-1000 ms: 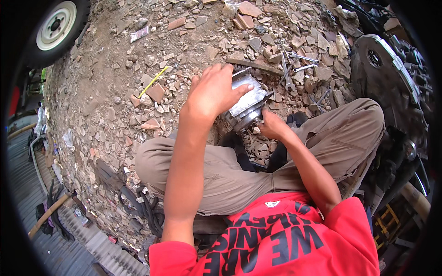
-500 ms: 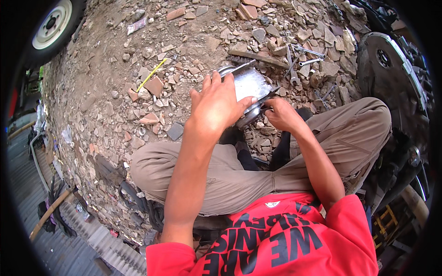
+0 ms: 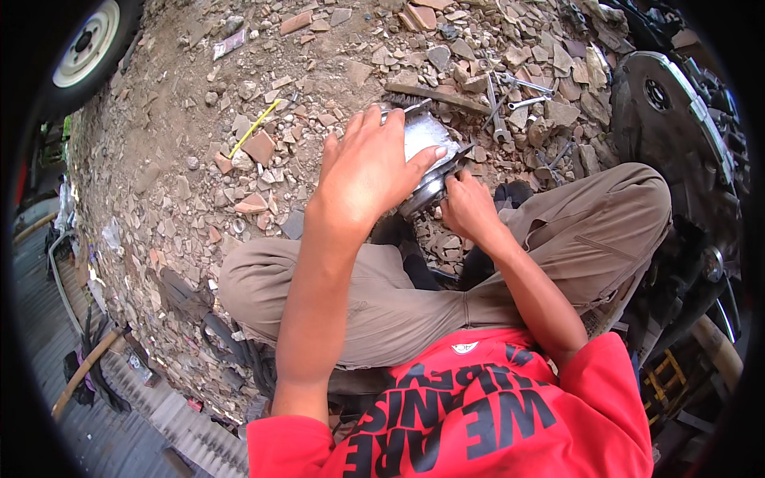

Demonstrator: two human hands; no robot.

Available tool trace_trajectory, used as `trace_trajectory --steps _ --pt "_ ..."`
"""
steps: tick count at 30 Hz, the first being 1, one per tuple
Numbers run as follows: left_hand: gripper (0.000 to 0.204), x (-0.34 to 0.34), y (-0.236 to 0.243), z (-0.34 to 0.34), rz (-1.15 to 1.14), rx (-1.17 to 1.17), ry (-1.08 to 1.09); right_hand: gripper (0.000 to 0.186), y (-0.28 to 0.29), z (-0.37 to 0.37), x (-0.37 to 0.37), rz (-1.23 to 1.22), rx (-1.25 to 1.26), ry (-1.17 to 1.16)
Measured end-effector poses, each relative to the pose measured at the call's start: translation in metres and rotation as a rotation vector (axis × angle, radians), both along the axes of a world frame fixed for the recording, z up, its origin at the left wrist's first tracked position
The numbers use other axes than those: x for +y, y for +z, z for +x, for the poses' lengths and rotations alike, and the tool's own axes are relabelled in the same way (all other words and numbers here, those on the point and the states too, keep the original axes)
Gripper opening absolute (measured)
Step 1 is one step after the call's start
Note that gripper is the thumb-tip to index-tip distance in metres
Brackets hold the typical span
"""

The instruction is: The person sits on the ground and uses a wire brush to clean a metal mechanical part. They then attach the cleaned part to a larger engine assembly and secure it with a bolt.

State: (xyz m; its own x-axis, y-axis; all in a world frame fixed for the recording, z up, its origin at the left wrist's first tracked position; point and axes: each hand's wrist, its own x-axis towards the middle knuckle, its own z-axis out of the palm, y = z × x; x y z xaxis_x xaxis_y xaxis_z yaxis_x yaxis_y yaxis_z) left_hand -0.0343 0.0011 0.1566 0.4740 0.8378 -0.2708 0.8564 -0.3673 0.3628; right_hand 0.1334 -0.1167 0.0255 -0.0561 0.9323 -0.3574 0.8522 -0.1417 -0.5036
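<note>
A silvery, drum-like metal part [image 3: 430, 143] with dark flat plates at its ends is held above the ground in front of my shins. My left hand [image 3: 360, 171] wraps over its left side from above, the thumb lying across the bright surface and the fingers at the far end. Close against the part's near right edge, my right hand [image 3: 470, 209] has its fingers closed in a pinch. What sits between those fingers, something dark or the rim itself, cannot be made out.
Beyond the part lies a brush with a wooden handle [image 3: 454, 100]. Several wrenches [image 3: 500, 123] rest on the rubble to its right. A yellow strip [image 3: 253, 130] lies to the left. A wheel [image 3: 88, 44] stands far left, a large dark machine part [image 3: 637, 103] at right.
My right hand has slid a little left and nearer to me along the part's edge. The left hand keeps its grip, and the whole view has shifted slightly.
</note>
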Motion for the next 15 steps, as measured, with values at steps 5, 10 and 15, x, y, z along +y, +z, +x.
trace_trajectory --steps 5,10,15 --pt "0.074 -0.003 0.004 -0.001 0.060 -0.027 0.005 0.025 0.005 0.007 0.006 0.040 0.105 -0.050" --pt "0.069 0.001 -0.002 -0.001 0.072 -0.047 -0.008 0.025 -0.023 0.016 0.009 -0.172 0.011 -0.010" --pt "0.068 0.001 0.002 0.001 0.044 -0.069 -0.025 0.024 -0.005 0.003 0.006 0.001 -0.028 -0.022"
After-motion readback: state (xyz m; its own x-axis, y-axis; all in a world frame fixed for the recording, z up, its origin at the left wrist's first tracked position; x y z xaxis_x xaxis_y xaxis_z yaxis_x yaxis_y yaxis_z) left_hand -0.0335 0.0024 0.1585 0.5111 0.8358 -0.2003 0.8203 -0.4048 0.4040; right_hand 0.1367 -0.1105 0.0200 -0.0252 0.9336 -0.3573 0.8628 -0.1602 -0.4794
